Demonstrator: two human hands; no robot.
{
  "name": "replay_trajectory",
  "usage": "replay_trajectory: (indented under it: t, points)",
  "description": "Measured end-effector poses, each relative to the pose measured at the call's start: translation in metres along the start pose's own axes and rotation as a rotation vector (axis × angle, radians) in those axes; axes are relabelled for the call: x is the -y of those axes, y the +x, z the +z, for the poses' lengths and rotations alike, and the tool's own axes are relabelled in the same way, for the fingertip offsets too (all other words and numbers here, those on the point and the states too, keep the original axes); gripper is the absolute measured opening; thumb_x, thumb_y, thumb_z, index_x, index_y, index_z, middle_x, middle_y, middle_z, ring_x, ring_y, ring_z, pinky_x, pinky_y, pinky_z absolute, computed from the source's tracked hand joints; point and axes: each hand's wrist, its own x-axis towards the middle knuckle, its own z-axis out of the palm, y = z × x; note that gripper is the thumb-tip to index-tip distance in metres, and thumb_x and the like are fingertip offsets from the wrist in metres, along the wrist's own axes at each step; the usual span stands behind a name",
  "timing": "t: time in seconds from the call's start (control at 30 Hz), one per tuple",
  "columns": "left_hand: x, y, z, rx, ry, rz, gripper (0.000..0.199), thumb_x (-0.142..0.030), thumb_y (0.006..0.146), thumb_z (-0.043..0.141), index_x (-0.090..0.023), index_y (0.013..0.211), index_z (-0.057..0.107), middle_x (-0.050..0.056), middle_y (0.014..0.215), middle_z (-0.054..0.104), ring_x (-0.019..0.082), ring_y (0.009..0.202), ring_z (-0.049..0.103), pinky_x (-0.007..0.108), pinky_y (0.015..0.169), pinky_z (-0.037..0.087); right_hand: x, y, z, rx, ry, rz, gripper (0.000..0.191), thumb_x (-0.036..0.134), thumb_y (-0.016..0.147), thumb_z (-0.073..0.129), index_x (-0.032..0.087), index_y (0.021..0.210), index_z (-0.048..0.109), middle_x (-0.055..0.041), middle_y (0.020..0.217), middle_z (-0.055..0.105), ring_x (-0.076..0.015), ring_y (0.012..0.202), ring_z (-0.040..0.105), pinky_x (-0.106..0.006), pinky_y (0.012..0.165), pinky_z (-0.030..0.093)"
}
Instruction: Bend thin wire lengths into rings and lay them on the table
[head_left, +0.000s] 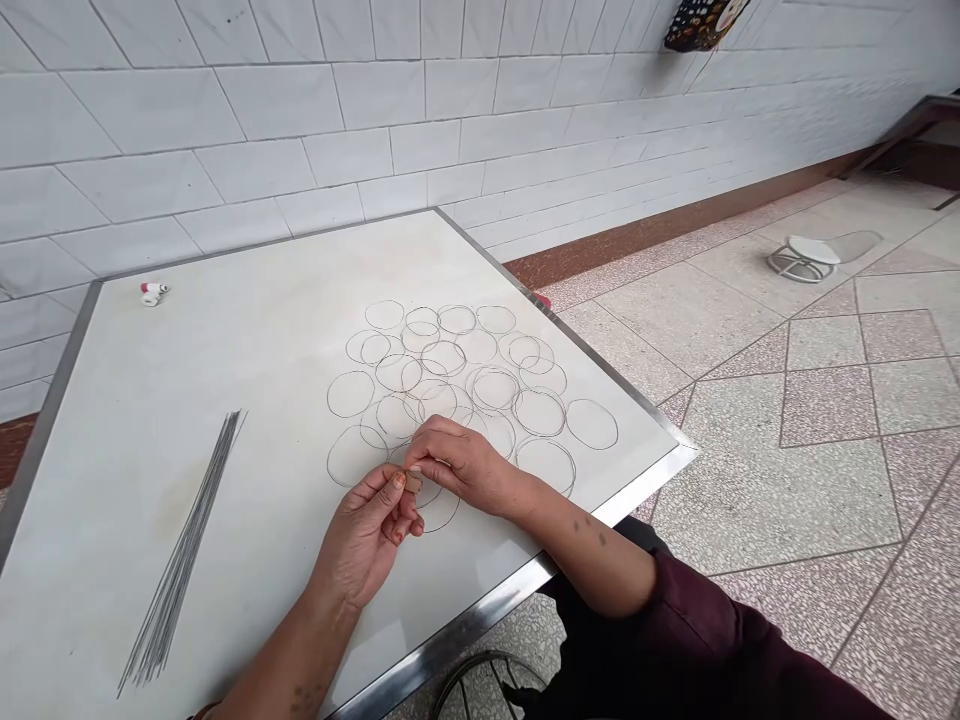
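Dark maroon sleeve (720,635): it is nearest to the camera, and covers the upper part of the right arm at the near corner of the table (292,380).
Wire rings (456,400): they lie flat on the white table top, most of them beyond the hands and toward the right; several show close by the fingers, and one shows partly just below the fingertips.
Straight wires (184,550): they lie together to the left of the left hand, well apart from it.
Left hand (366,535): the thumb and forefinger are closed in a pinch, the other fingers are curled.
Right hand (469,465): it is also closed in a pinch, and its fingertips meet those of the left hand. What is between them is too small for me to tell.
Number of rings: more than twenty; they overlap, so the exact count I cannot give.
Number of wire bundles: one; its single wires are too close to count.
Pink and white object (153,293): small, near the far left corner; one piece or two, I cannot tell.
Stools: two, one white (810,255) on the floor and one dark round frame (465,685) below the table edge.
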Motion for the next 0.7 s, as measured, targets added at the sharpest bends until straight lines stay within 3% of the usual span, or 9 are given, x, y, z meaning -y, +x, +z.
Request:
replay_trajectory:
  t: [0.3,0.57,0.7]
  points:
    - [-0.0026,-0.0014,-0.0021,0.084,-0.070,-0.018,0.015,-0.029,0.078,0.075,-0.015,0.082,0.073,-0.001,0.063,0.061,0.007,0.047,0.047,0.027,0.063,0.052,-0.0041,-0.0014,0.0005,-0.010,0.008,0.037,0.012,0.023,0.099,0.050,0.021,0.094,0.060,-0.0042,0.091,0.060,-0.0156,0.088,0.057,-0.029,0.076,0.054]
    - [-0.0003,-0.0023,-0.0032,0.047,-0.034,-0.005,0.014,-0.028,0.077,0.077,-0.016,0.084,0.075,-0.003,0.061,0.061,0.003,0.041,0.043,0.023,0.058,0.051,-0.0040,-0.0017,0.0009,-0.033,0.024,0.000,0.013,0.023,0.099,0.049,0.021,0.095,0.061,-0.0039,0.091,0.060,-0.0155,0.088,0.057,-0.029,0.078,0.053]
    - [-0.0020,-0.0010,-0.0037,0.064,-0.047,-0.020,0.019,-0.035,0.080,0.075,-0.016,0.078,0.073,-0.001,0.065,0.065,0.006,0.044,0.047,0.028,0.062,0.055,-0.0033,-0.0013,0.0003,-0.016,0.028,0.000,0.014,0.023,0.099,0.049,0.021,0.094,0.062,-0.0038,0.090,0.061,-0.0154,0.088,0.057,-0.029,0.077,0.054]
